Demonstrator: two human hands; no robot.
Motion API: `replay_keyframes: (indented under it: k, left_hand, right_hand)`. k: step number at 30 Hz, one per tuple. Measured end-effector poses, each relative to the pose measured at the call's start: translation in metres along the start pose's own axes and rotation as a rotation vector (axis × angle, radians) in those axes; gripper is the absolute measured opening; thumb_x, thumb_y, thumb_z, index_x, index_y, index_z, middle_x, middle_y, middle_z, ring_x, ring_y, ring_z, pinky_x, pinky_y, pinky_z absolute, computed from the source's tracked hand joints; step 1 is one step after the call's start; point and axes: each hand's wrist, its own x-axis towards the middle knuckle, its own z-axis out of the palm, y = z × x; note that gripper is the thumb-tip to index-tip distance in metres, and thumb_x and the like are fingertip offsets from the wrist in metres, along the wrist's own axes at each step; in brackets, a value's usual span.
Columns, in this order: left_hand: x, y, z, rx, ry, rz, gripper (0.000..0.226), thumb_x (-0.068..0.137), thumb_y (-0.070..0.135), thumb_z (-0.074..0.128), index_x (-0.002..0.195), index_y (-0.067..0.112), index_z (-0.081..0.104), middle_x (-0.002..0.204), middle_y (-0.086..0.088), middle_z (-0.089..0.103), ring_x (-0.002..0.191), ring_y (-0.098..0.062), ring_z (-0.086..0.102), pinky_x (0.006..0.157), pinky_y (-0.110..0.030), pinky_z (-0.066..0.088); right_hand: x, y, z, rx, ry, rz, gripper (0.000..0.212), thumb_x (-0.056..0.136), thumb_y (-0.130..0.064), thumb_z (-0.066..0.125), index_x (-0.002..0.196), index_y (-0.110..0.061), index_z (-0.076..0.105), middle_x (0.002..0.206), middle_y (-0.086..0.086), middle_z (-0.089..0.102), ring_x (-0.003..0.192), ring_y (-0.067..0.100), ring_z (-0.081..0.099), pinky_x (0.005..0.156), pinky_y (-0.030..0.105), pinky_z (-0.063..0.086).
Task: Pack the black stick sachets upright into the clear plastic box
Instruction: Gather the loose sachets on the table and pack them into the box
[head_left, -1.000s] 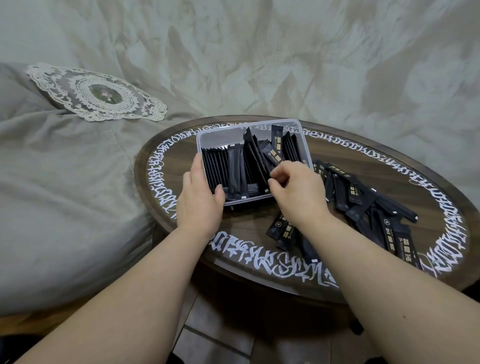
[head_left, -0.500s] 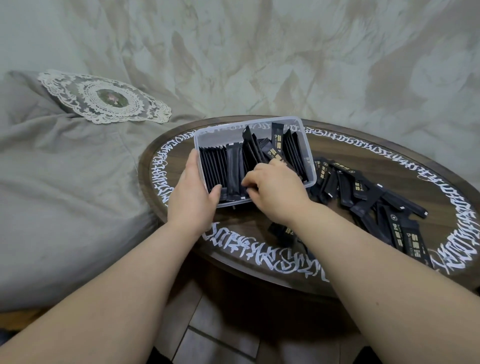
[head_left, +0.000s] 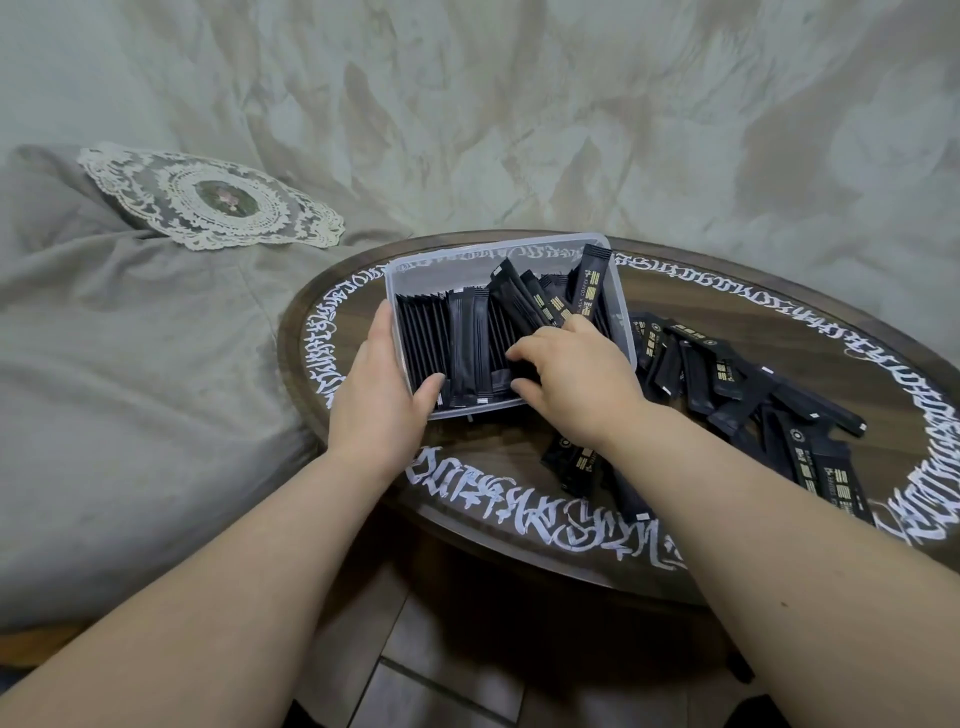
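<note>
Mid-packing: left hand gripped clear plastic box; right hand fingers curled, pressing black stick sachets inside. Next, probably: straighten leaning ones, fetch more off tabletop.

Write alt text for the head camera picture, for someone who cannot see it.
A person's left hand grips the near left corner of a clear plastic box half packed with black sachets, while the right hand reaches in among them. More sachets lie loose on the round wooden table, beside a grey cushion.
</note>
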Motion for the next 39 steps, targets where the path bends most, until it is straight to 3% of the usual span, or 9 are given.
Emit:
replay_keyframes:
  k: [4, 7, 16, 23, 27, 33, 39]
  left_hand:
    - [-0.001, 0.0, 0.0, -0.004, -0.008, 0.017, 0.089, 0.085, 0.03, 0.07, 0.151, 0.03, 0.009, 0.132, -0.003, 0.055, 0.119, -0.025, 0.053, 0.092, -0.04, 0.044]
    - [-0.002, -0.001, 0.0, -0.005, -0.015, 0.019, 0.09, 0.085, 0.032, 0.07, 0.151, 0.031, 0.008, 0.135, -0.002, 0.053, 0.121, -0.024, 0.052, 0.095, -0.041, 0.044]
    - [-0.002, 0.003, -0.002, 0.004, -0.023, 0.02, 0.09, 0.085, 0.034, 0.07, 0.152, 0.027, 0.01, 0.14, -0.001, 0.048, 0.124, -0.024, 0.049, 0.095, -0.039, 0.042]
    - [-0.001, 0.001, -0.002, -0.029, -0.023, 0.022, 0.088, 0.082, 0.036, 0.072, 0.149, 0.031, 0.016, 0.132, 0.001, 0.054, 0.119, -0.022, 0.053, 0.093, -0.044, 0.047]
    - [-0.001, 0.0, -0.001, -0.012, -0.028, 0.012, 0.089, 0.084, 0.037, 0.07, 0.151, 0.029, 0.013, 0.137, 0.0, 0.05, 0.122, -0.024, 0.051, 0.096, -0.045, 0.046]
    - [0.0, 0.001, 0.001, -0.022, -0.025, 0.007, 0.086, 0.086, 0.034, 0.068, 0.152, 0.025, 0.013, 0.14, 0.0, 0.048, 0.125, -0.023, 0.048, 0.099, -0.043, 0.043]
    - [0.002, -0.002, 0.002, -0.056, -0.033, -0.012, 0.086, 0.085, 0.033, 0.069, 0.15, 0.03, 0.013, 0.133, 0.001, 0.054, 0.122, -0.019, 0.052, 0.098, -0.043, 0.045]
  right_hand:
    - [0.004, -0.004, 0.001, -0.025, -0.015, 0.053, 0.035, 0.092, -0.041, 0.055, 0.122, -0.021, 0.053, 0.115, -0.001, 0.059, 0.11, 0.025, 0.042, 0.085, 0.035, 0.042]
    - [0.007, -0.007, -0.001, -0.063, -0.028, 0.054, 0.032, 0.092, -0.04, 0.055, 0.116, -0.019, 0.053, 0.113, 0.001, 0.058, 0.108, 0.026, 0.043, 0.077, 0.031, 0.035]
    - [0.013, -0.008, 0.001, -0.069, -0.05, 0.033, 0.021, 0.094, -0.033, 0.053, 0.108, -0.018, 0.059, 0.113, 0.003, 0.055, 0.106, 0.028, 0.041, 0.085, 0.037, 0.043]
    - [0.02, -0.01, 0.0, 0.1, 0.075, 0.174, 0.014, 0.095, -0.028, 0.05, 0.099, -0.019, 0.06, 0.1, 0.002, 0.064, 0.105, 0.029, 0.048, 0.071, 0.031, 0.034]
    - [0.025, -0.015, 0.001, 0.202, 0.122, 0.248, 0.012, 0.093, -0.026, 0.051, 0.093, -0.019, 0.061, 0.097, 0.001, 0.065, 0.097, 0.027, 0.055, 0.072, 0.032, 0.043]
    - [0.034, -0.015, 0.007, 0.342, 0.22, 0.383, 0.013, 0.091, -0.028, 0.055, 0.079, -0.022, 0.056, 0.085, 0.0, 0.065, 0.087, 0.025, 0.059, 0.067, 0.028, 0.039]
    - [0.034, -0.014, 0.01, 0.425, 0.274, 0.411, 0.014, 0.088, -0.03, 0.059, 0.076, -0.023, 0.057, 0.08, -0.002, 0.065, 0.086, 0.023, 0.059, 0.072, 0.029, 0.044]
